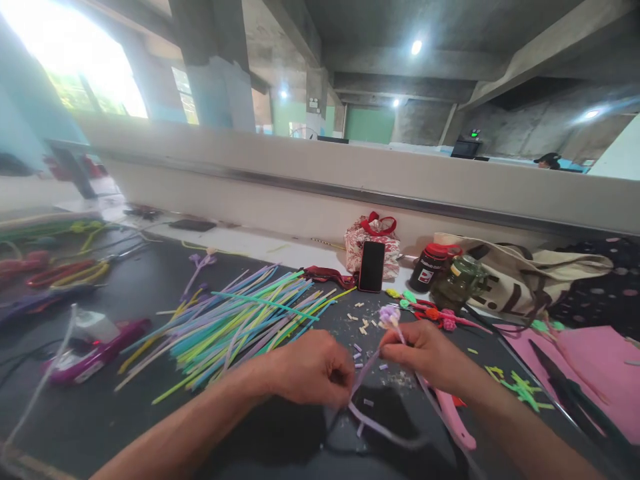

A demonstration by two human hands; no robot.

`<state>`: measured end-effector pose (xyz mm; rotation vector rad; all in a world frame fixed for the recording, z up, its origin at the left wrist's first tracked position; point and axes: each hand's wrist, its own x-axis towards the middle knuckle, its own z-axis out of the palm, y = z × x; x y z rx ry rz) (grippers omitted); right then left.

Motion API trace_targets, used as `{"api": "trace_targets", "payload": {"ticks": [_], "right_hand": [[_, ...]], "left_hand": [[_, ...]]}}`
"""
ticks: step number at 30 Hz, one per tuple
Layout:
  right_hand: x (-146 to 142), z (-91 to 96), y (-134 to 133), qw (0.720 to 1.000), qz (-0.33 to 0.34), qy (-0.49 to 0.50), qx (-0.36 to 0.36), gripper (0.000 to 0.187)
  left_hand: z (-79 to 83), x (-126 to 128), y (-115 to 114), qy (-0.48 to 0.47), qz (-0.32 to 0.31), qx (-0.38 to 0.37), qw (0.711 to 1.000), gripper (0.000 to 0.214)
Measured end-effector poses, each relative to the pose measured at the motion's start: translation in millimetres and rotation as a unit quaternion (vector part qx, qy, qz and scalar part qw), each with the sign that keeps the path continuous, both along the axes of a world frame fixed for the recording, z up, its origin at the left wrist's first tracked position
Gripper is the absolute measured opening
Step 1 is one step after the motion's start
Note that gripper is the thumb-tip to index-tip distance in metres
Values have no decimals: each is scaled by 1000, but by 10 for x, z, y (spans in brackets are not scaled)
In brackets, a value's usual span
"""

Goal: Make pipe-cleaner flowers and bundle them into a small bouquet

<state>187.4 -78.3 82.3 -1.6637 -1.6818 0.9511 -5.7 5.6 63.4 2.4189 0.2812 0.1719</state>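
Observation:
My right hand (425, 350) is closed in a pinch on a pipe cleaner flower, its lilac head (389, 316) just above the fingertips. My left hand (320, 367) is closed on a lilac pipe cleaner (367, 371) that runs up toward the right hand. Below the hands, a lilac length (385, 433) bends away to the right, blurred at its end. Short cut lilac bits (357, 348) and cream bits (364, 327) lie on the dark table around the flower. Beneath my right wrist shows a pink tool handle (456, 420).
Many loose pipe cleaners (240, 327) spread left of my hands. A magenta device (90, 357) with a cord lies farther left. Behind stand a phone (372, 267), a black bottle (427, 268) and a green jar (457, 283). Dark scissors (565, 380) rest on pink sheets (610, 360) at right.

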Motion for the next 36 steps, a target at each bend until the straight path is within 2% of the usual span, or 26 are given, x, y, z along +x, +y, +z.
{"api": "trace_targets", "payload": {"ticks": [4, 7, 9, 11, 12, 14, 16, 18, 21, 24, 27, 29, 33, 36], "right_hand": [[-190, 96, -60, 993, 13, -93, 68, 20], [-344, 122, -158, 961, 35, -199, 189, 26], [-431, 112, -229, 933, 54, -243, 260, 22], [-501, 80, -287, 911, 64, -261, 314, 19], [-527, 57, -308, 903, 64, -263, 333, 18], [-558, -2, -330, 899, 68, -253, 352, 18], [-549, -78, -325, 915, 70, -222, 328, 18], [-495, -168, -295, 942, 58, -170, 282, 20], [-363, -303, -217, 980, 9, -38, 198, 31], [-251, -388, -136, 987, -8, 101, 127, 36], [-177, -422, -76, 984, -18, 157, 85, 32], [-96, -442, -47, 984, -43, 165, 49, 27], [194, -473, 14, 979, -57, 190, -51, 30], [344, -436, 38, 973, -99, 202, -61, 35]], "left_hand": [[16, 85, -24, 30, 104, 107, 988, 11], [92, 105, 4, 16, 203, 101, 974, 17], [133, 96, 38, -19, 247, 16, 969, 15], [147, 85, 71, -67, 270, -124, 953, 12], [145, 80, 82, -95, 275, -204, 935, 10], [127, 76, 90, -155, 275, -351, 882, 10], [105, 72, 75, -207, 269, -458, 822, 11], [83, 60, 39, -245, 253, -529, 772, 11], [35, 28, -30, -289, 196, -584, 733, 12], [-36, 16, -70, -318, 111, -591, 733, 12], [-103, 37, -11, -311, 62, -576, 754, 13], [-123, 43, 81, -240, 69, -559, 791, 14], [-85, 10, 241, -73, 94, -532, 838, 16], [-40, 11, 268, 13, 73, -489, 869, 15]]}}
